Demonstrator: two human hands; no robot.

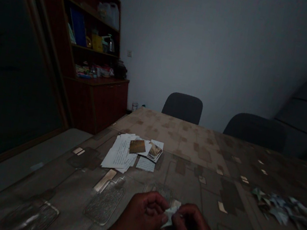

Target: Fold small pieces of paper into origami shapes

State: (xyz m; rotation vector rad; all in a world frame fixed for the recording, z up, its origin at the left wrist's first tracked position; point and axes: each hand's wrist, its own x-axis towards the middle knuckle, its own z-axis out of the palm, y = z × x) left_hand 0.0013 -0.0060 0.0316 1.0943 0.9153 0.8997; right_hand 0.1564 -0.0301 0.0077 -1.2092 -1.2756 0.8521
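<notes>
Low in the view, my left hand and my right hand meet over the table. Between their fingertips is a small, pale, folded piece of paper. Thumb and fingers of the left hand pinch its left side; the right hand grips its right side. My fingers cover part of the paper, so its full shape is hidden. Off to the right lies a heap of crumpled or folded paper pieces. Ahead and left of my hands, printed sheets lie in a loose stack with picture cards on top.
A patterned cloth covers the table. Two dark chairs stand at its far side. At the left, a reddish wooden cabinet has shelves of household items. The room is dim.
</notes>
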